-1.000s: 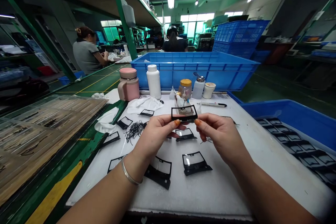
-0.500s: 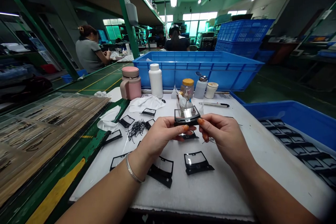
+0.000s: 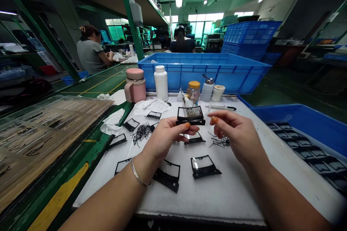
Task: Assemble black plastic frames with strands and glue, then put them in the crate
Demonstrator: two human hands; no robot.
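My left hand grips a black frame with a clear window by its lower left edge, thumb in front, above the white work surface. To the right of that frame, and apart from it, is my right hand, its fingers loosely bent and apart, with nothing visible in them. Beneath the hands lies another black frame. A small heap of thin black strips is partly hidden by my right hand. More window frames and a larger pile of black strips lie around my left forearm.
At the back stand a pink mug, a white bottle, a yellow-lidded jar and a pump bottle before a blue crate. A cutter knife lies nearby. Right, a blue bin holds several frames. Co-workers sit beyond.
My right hand has let go of the frame and drawn slightly right. My left hand keeps the frame, now shifted a little left and up. The strips under my right hand show more.
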